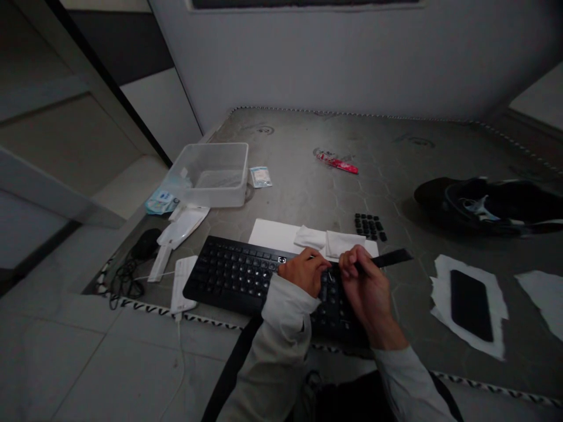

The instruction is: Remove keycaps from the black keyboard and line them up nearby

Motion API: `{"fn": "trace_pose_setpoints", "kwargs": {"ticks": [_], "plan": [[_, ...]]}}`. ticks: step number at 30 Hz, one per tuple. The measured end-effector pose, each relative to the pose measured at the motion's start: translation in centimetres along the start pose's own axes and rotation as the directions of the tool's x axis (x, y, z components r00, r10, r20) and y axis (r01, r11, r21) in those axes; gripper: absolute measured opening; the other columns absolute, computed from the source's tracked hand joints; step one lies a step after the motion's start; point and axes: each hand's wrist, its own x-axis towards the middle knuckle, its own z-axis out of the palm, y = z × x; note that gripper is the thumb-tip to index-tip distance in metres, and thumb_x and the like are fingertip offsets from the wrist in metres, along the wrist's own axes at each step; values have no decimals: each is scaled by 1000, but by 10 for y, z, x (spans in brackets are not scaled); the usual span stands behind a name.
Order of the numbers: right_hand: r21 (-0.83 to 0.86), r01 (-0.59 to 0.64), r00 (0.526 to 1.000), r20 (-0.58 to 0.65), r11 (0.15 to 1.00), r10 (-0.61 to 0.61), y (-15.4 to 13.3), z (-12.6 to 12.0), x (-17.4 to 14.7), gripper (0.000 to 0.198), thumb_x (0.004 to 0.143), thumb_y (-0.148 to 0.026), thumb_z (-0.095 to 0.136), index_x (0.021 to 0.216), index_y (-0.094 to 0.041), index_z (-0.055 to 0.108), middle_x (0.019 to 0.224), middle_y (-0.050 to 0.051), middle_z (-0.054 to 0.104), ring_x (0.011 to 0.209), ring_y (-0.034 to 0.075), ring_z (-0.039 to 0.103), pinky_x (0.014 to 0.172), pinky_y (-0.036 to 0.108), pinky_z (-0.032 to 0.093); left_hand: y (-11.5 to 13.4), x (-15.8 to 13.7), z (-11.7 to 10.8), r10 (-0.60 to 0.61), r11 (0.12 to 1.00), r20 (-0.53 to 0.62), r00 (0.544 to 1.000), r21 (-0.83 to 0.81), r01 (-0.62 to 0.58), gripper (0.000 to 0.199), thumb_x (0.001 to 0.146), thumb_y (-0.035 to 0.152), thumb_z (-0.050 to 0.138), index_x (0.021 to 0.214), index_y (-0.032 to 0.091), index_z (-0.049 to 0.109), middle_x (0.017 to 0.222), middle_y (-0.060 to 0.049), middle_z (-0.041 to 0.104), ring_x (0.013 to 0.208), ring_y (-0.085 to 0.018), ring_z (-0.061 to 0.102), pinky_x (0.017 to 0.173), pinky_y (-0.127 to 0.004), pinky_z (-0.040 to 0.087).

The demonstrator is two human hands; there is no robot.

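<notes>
A black keyboard (246, 272) lies at a slant in front of me, some of its right-hand part bare of keycaps as far as the dim light shows. Over its right half, my left hand (303, 271) rests with fingers curled and fingertips together; whatever they pinch, if anything, is too small to make out. My right hand (369, 290) is closed around a slim black tool (393, 257), whose broad flat end sticks out to the right. The tool's other end, towards the keys, is hidden by the fingers. Loose black keycaps (369, 226) sit in rows beyond the right hand.
Folded white cloths (345, 243) lie on a white sheet (268, 231) behind the keyboard. Leftward are a clear plastic box (220, 196), a small packet (261, 176), a white power strip (182, 284) and a mouse (146, 243). A phone (470, 305) on tissue and a dark bag (492, 205) stand right.
</notes>
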Motion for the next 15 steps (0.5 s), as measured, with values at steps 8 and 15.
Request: {"fn": "trace_pose_setpoints", "kwargs": {"ticks": [8,15], "plan": [[-50,-70,997,-37,996,69,-2,-2,11,29,79,-41,70,68,-20,53,63,-5,35,52,8,29,48,20,33,-3,0,5,29,1000,-29,999,-8,-29,16,92,31,55,94,34,70,107,9,69,81,-14,66,56,-24,39],[-24,18,999,-50,1000,-19,4,-2,13,33,80,-42,69,66,-20,49,60,-6,32,50,8,25,45,21,28,-3,0,5,33,999,-43,999,-7,-33,14,92,30,56,92,34,69,104,10,69,82,-13,66,55,-24,38]]}}
